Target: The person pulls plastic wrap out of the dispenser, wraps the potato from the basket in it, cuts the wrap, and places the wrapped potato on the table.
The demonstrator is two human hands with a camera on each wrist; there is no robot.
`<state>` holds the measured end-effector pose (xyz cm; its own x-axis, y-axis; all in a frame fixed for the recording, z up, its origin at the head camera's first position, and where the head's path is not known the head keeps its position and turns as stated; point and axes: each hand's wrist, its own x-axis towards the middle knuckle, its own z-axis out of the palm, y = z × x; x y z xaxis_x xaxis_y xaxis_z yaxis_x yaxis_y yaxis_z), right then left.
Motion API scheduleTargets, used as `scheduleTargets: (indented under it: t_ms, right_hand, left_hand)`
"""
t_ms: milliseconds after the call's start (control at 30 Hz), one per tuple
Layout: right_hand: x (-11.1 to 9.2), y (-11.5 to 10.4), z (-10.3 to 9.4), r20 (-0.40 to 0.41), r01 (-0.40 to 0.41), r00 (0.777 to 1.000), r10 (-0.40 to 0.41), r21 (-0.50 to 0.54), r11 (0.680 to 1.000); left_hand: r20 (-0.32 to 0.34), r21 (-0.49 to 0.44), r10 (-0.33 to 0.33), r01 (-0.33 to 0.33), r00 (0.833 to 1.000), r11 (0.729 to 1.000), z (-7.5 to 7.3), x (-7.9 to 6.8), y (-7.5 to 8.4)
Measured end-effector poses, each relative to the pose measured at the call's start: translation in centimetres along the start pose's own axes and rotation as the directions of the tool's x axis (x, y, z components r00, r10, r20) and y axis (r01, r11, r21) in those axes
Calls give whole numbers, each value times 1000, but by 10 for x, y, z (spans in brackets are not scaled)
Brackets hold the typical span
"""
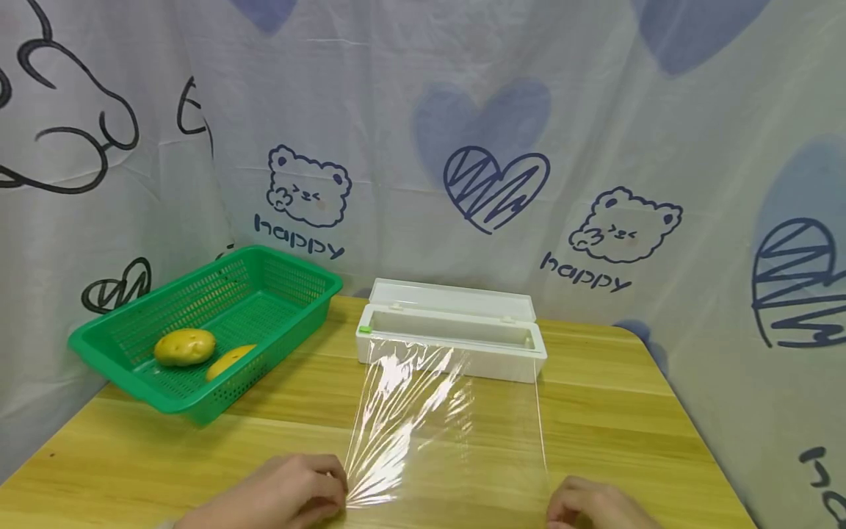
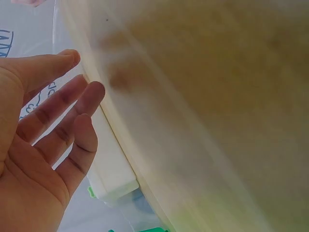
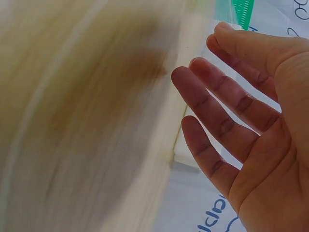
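Nearer you than the white box [image 1: 456,344], clear film [image 1: 443,433] stretches out; yr L hand [image 1: 297,486] & R hand [image 1: 590,503] pinch its near corners. L side's creased, so prob best to ease that corner outward, keep tension even & pull straight from box.

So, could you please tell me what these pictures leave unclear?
Lower part of the right potato: head view, hidden by the near wall of the green basket.
Plastic film held by the left hand: head view, gripped part hidden by that hand.
Right hand: head view, cut off by the bottom edge.
Grain of the table: left wrist view, blurred.
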<state>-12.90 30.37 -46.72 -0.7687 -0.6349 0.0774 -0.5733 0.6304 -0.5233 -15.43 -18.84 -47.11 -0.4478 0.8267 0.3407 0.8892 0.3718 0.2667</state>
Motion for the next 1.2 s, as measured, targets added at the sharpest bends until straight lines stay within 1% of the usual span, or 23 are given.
scheduleTargets:
  t_ms: [133, 200, 300, 400, 533, 567, 633, 667, 733, 767, 833, 900, 1000, 1033, 1067, 1200]
  right_hand:
    - [0, 0, 1, 57, -74, 996, 72, 27, 997]
    - [0, 0, 0, 93, -114, 990, 110, 35, 993]
    - [0, 2, -1, 131, -124, 984, 120, 21, 992]
    - [-1, 4, 0, 141, -139, 981, 134, 22, 990]
    - [-2, 4, 2, 129, -155, 980, 149, 33, 987]
    - [-2, 4, 2, 124, -144, 982, 140, 29, 989]
    - [-4, 5, 2, 115, -98, 989, 97, 8, 995]
    - [-4, 6, 3, 106, -60, 993, 61, -9, 998]
    - [-6, 9, 5, 74, 45, 996, -41, -63, 997]
    - [-7, 10, 6, 60, 90, 995, -85, -100, 991]
    - [-8, 15, 10, 30, 183, 983, -181, -184, 966]
    - [-10, 27, 16, 26, 242, 970, -243, -246, 938]
    - [-11, 36, 20, 49, 260, 965, -257, -290, 921]
    - [-12, 37, 21, 44, 263, 964, -261, -294, 919]
    - [-12, 35, 20, 41, 256, 966, -255, -296, 920]
    - [-11, 16, 15, -13, 241, 966, -257, -302, 922]
  left_hand:
    - [-21, 58, 49, -48, 999, 997, 3, 0, -1]
    - [-17, 79, 55, -54, 998, 995, 3, 0, 0]
    - [-3, 103, 57, -56, 998, 993, 4, 0, 2]
    - [15, 128, 61, -62, 998, 990, 3, 0, 3]
    - [52, 163, 45, -53, 998, 985, 1, 1, 4]
    - [61, 168, 37, -46, 997, 985, 0, 1, 5]
    - [81, 167, 11, -25, 997, 986, -1, 2, 7]
    - [88, 168, 1, -16, 996, 986, -1, 2, 7]
    - [101, 159, -20, 4, 995, 987, -1, 2, 9]
    - [108, 151, -25, 8, 994, 989, -1, 2, 10]
    - [115, 136, -28, 12, 993, 991, -1, 2, 10]
    - [115, 129, -20, 5, 993, 992, -1, 1, 11]
    - [103, 120, -13, 0, 995, 993, 0, 0, 10]
    - [103, 121, -16, 3, 995, 993, 0, 0, 10]
    - [98, 126, -17, 5, 995, 992, 1, 0, 10]
    - [89, 133, -29, 17, 996, 991, 1, 0, 9]
